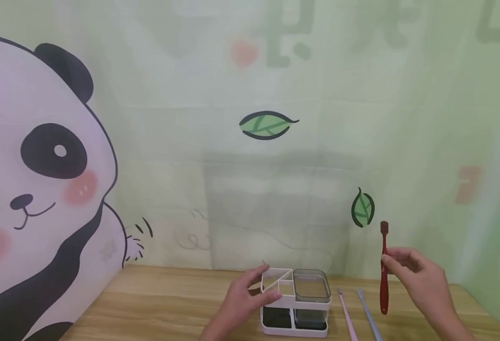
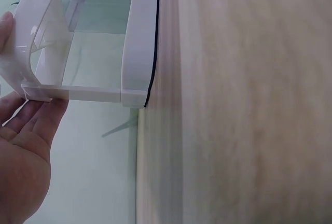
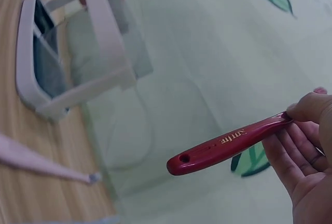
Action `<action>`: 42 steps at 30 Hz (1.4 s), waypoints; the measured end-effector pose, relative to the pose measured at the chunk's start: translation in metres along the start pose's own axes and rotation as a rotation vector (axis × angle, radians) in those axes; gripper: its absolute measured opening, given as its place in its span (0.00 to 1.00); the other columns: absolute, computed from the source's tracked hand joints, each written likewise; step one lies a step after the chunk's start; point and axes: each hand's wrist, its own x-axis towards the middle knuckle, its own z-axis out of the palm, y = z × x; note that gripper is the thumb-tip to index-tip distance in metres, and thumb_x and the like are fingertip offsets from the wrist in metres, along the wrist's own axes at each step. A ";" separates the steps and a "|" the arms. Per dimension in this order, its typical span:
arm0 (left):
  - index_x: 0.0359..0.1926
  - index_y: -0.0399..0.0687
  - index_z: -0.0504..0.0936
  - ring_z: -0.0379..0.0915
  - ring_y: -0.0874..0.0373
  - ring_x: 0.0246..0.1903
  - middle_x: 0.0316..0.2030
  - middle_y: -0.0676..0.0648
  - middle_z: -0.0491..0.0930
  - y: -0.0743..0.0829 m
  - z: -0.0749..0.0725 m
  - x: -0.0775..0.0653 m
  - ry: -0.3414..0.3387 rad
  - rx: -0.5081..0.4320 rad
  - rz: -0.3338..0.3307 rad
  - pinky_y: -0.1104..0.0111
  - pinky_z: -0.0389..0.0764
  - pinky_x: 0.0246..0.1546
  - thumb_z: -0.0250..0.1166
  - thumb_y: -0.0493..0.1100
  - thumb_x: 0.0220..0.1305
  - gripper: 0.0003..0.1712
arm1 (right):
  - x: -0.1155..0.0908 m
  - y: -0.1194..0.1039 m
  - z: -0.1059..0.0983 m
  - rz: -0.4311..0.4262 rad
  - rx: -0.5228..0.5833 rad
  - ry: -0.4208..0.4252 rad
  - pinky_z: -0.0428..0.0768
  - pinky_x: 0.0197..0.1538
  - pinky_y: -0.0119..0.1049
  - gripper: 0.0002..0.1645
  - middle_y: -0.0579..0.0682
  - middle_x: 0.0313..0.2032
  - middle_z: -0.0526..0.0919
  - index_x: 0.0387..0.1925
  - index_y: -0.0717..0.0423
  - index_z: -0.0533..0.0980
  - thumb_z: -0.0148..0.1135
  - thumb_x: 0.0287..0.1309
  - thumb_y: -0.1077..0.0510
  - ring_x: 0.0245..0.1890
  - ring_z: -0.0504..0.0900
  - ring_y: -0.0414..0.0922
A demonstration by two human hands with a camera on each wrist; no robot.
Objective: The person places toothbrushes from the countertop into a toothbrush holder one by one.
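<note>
A red toothbrush (image 1: 384,284) stands upright in the air, its bristle head up, pinched between the thumb and fingers of my right hand (image 1: 424,279). In the right wrist view its handle (image 3: 223,149) shows gold lettering and a hole near the end. My left hand (image 1: 243,296) grips the upper left side of a white toothbrush holder (image 1: 290,305), thumb in front and fingers behind. The holder has divided slots on top and a clear grey cup (image 1: 311,286) in its right part. From the left wrist, fingers press the white upper frame (image 2: 44,92).
A pink toothbrush (image 1: 347,315) and a blue toothbrush (image 1: 369,315) lie side by side on the wooden table (image 1: 164,303), right of the holder. Behind the table hangs a green cloth (image 1: 168,118) printed with a panda and leaves.
</note>
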 end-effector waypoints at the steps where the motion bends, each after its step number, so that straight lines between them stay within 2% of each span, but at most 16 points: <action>1: 0.70 0.33 0.76 0.76 0.36 0.63 0.65 0.31 0.77 0.000 0.000 0.000 0.001 0.000 -0.002 0.56 0.85 0.58 0.80 0.40 0.62 0.38 | -0.001 -0.004 0.001 -0.007 0.012 0.007 0.82 0.40 0.25 0.29 0.45 0.41 0.91 0.57 0.59 0.82 0.70 0.70 0.40 0.38 0.88 0.34; 8: 0.71 0.35 0.76 0.76 0.38 0.64 0.66 0.32 0.77 -0.001 0.002 0.000 0.007 0.000 -0.012 0.56 0.85 0.58 0.80 0.40 0.62 0.39 | -0.003 -0.025 0.017 -0.056 0.113 0.045 0.81 0.41 0.25 0.26 0.43 0.38 0.92 0.55 0.60 0.83 0.72 0.70 0.44 0.37 0.89 0.36; 18: 0.71 0.36 0.76 0.76 0.38 0.64 0.67 0.34 0.77 -0.002 0.000 0.000 0.005 0.021 -0.016 0.55 0.85 0.59 0.80 0.42 0.63 0.39 | -0.003 -0.047 0.039 -0.061 0.270 0.043 0.83 0.46 0.22 0.24 0.42 0.38 0.91 0.55 0.63 0.81 0.73 0.69 0.49 0.37 0.90 0.39; 31: 0.71 0.37 0.76 0.77 0.39 0.64 0.67 0.34 0.77 -0.001 0.000 -0.001 0.012 0.017 -0.024 0.55 0.85 0.59 0.80 0.41 0.62 0.39 | -0.001 -0.067 0.065 -0.084 0.351 0.022 0.84 0.49 0.24 0.22 0.45 0.41 0.91 0.56 0.64 0.80 0.72 0.71 0.52 0.39 0.89 0.39; 42: 0.71 0.36 0.77 0.77 0.38 0.63 0.65 0.34 0.78 -0.003 0.001 0.000 0.015 0.046 -0.025 0.59 0.85 0.58 0.80 0.45 0.62 0.39 | -0.004 -0.082 0.083 -0.055 0.391 -0.011 0.83 0.52 0.25 0.23 0.51 0.44 0.90 0.56 0.63 0.80 0.72 0.71 0.50 0.42 0.89 0.41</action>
